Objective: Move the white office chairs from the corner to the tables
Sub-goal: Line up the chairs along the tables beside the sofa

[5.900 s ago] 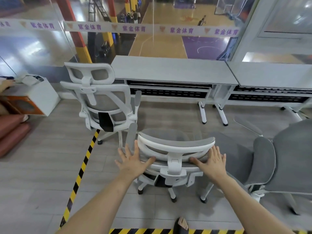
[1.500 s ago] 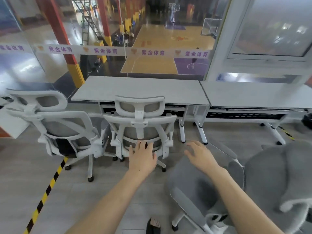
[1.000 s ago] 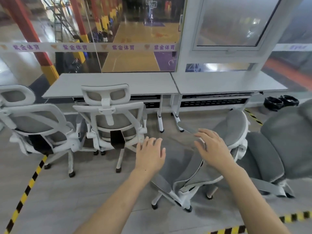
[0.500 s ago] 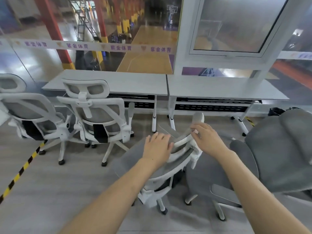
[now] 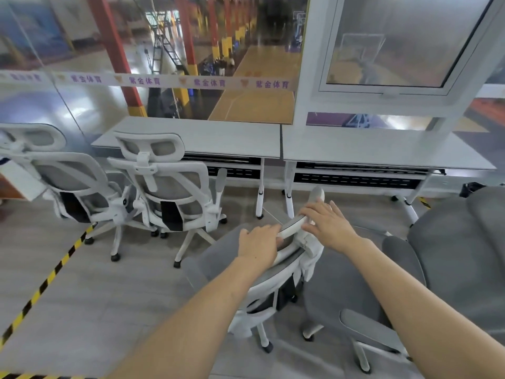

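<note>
A white office chair (image 5: 276,285) with a grey mesh back stands right below me, turned at an angle. My left hand (image 5: 258,246) grips the top bar of its headrest. My right hand (image 5: 326,225) lies over the same bar further right, fingers curled on it. Two more white chairs stand at the left grey table (image 5: 207,138): one (image 5: 169,187) pushed up to it, another (image 5: 62,176) at the far left. A second grey table (image 5: 382,149) adjoins on the right, with no chair at it.
A large grey chair (image 5: 442,269) crowds the right side, touching the one I hold. Yellow-and-black floor tape (image 5: 46,285) runs diagonally at the left. Behind the tables is a glass wall over a sports hall. A dark object (image 5: 472,188) lies on the floor at far right.
I let go of the chair now parked at the left table and turned right. Both hands came onto the headrest of a third chair, which has swung round below me.
</note>
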